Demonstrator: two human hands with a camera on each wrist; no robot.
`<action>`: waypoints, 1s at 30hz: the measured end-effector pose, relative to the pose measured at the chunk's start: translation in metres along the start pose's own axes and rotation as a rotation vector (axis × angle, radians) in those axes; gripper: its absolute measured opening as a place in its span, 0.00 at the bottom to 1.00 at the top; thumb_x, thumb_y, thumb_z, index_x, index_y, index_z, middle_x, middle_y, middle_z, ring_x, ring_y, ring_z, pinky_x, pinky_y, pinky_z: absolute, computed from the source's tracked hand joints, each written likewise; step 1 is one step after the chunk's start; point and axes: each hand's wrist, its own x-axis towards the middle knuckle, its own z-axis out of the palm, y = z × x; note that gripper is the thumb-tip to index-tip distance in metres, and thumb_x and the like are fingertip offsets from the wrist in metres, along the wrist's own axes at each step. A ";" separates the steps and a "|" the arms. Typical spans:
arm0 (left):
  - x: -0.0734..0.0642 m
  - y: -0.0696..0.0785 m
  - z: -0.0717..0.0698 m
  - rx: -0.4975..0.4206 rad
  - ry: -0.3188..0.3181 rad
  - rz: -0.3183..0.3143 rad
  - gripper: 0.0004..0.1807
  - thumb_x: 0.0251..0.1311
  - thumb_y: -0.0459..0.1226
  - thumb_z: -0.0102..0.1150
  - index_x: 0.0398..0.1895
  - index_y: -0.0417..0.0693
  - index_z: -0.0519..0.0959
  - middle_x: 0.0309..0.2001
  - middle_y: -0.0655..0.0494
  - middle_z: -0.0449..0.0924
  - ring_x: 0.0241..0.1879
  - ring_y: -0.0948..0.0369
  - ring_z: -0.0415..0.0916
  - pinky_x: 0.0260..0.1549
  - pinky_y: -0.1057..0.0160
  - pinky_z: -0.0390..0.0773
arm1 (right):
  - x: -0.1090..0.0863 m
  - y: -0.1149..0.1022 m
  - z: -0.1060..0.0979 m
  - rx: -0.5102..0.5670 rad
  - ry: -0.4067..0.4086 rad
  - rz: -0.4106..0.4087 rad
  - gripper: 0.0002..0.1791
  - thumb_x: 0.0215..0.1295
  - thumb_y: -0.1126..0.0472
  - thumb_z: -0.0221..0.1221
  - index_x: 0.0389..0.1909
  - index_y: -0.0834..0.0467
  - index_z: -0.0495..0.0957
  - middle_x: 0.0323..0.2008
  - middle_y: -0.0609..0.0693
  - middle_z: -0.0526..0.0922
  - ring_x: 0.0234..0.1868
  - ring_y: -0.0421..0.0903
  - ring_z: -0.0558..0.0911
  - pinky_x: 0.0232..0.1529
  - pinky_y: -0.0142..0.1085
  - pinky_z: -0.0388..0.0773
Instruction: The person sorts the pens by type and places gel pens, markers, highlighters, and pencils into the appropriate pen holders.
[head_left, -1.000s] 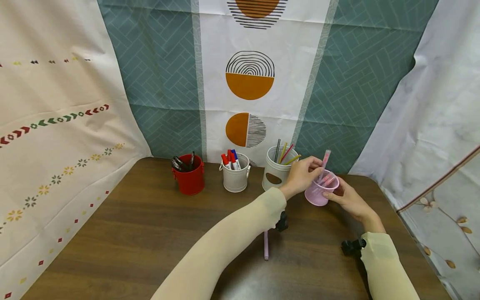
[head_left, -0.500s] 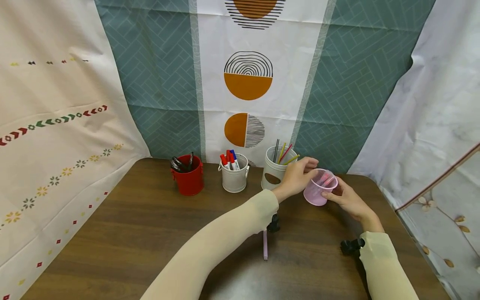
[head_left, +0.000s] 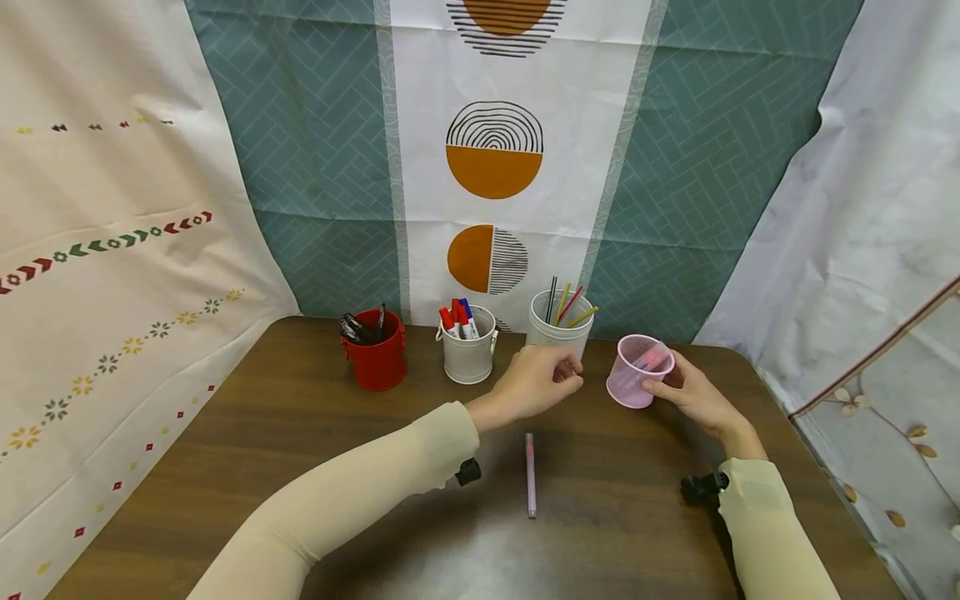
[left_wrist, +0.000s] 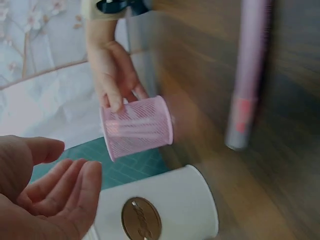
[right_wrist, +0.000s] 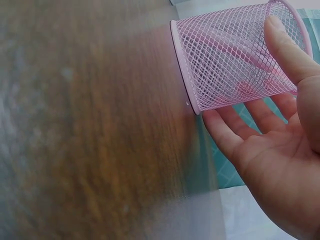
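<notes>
My right hand [head_left: 697, 398] grips the side of a pink mesh pen cup [right_wrist: 235, 60], thumb on the near side and fingers behind it. Pens with pink parts [head_left: 652, 357] lean inside the cup, which stands upright at the back right of the table. My left hand [head_left: 534, 382], fingers loosely bent, holds nothing. In the head view it overlaps the front of a white pot [head_left: 558, 333] with several thin sticks or pencils in it. A capped pink pen [head_left: 531, 479] lies on the table, nearer to me than the left hand.
Left of the white pot stands a smaller white bucket [head_left: 468, 358] with red and blue markers. Further left is a red bucket [head_left: 380, 367] holding black pens. Patterned cloths [head_left: 322, 167] hang behind and beside the wooden table [head_left: 300, 433].
My left hand has let go of a pink pen, now inside the mesh cup, and moved left and nearer, off the cup. My right hand keeps its grip on the cup.
</notes>
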 end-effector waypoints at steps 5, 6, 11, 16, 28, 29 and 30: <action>-0.027 -0.009 -0.004 0.056 -0.069 -0.042 0.05 0.67 0.41 0.72 0.34 0.54 0.84 0.27 0.68 0.83 0.28 0.70 0.76 0.31 0.69 0.76 | -0.001 0.001 0.000 -0.003 0.005 0.006 0.39 0.75 0.66 0.65 0.79 0.67 0.57 0.62 0.51 0.75 0.56 0.32 0.79 0.55 0.24 0.78; -0.032 -0.009 -0.005 0.060 -0.088 -0.047 0.06 0.67 0.42 0.72 0.33 0.54 0.84 0.25 0.68 0.81 0.27 0.70 0.74 0.29 0.70 0.75 | -0.001 0.001 0.000 -0.004 0.006 0.007 0.39 0.75 0.65 0.65 0.79 0.67 0.57 0.62 0.50 0.75 0.56 0.32 0.79 0.55 0.24 0.78; -0.054 -0.008 -0.005 0.087 -0.185 -0.076 0.11 0.66 0.43 0.73 0.27 0.55 0.82 0.21 0.68 0.76 0.24 0.69 0.71 0.23 0.71 0.71 | 0.000 0.002 -0.001 0.002 -0.003 0.011 0.39 0.75 0.65 0.64 0.80 0.65 0.56 0.64 0.54 0.74 0.58 0.32 0.79 0.56 0.24 0.78; -0.070 -0.009 -0.002 0.149 -0.287 -0.125 0.17 0.66 0.45 0.74 0.20 0.54 0.79 0.18 0.67 0.74 0.20 0.69 0.68 0.19 0.71 0.70 | 0.000 0.004 -0.001 0.008 -0.009 0.011 0.39 0.75 0.65 0.64 0.80 0.65 0.56 0.66 0.60 0.72 0.59 0.33 0.78 0.57 0.24 0.78; -0.089 -0.012 0.015 0.356 -0.354 -0.177 0.27 0.62 0.52 0.74 0.12 0.55 0.73 0.19 0.63 0.68 0.21 0.66 0.65 0.18 0.67 0.68 | 0.000 0.005 -0.001 0.005 -0.008 0.015 0.40 0.75 0.65 0.64 0.81 0.65 0.56 0.67 0.61 0.71 0.59 0.33 0.79 0.56 0.24 0.78; -0.089 -0.012 0.016 0.362 -0.359 -0.186 0.26 0.62 0.53 0.75 0.13 0.55 0.74 0.19 0.63 0.69 0.21 0.66 0.66 0.18 0.67 0.69 | 0.000 0.005 -0.001 0.005 -0.008 0.015 0.40 0.75 0.65 0.64 0.81 0.65 0.56 0.67 0.62 0.72 0.59 0.32 0.79 0.56 0.24 0.78; -0.089 -0.012 0.017 0.370 -0.362 -0.191 0.25 0.61 0.53 0.75 0.13 0.56 0.74 0.21 0.63 0.70 0.23 0.65 0.67 0.19 0.66 0.70 | 0.000 0.004 -0.001 0.005 -0.008 0.016 0.40 0.75 0.65 0.64 0.81 0.64 0.56 0.67 0.62 0.72 0.59 0.32 0.79 0.56 0.24 0.78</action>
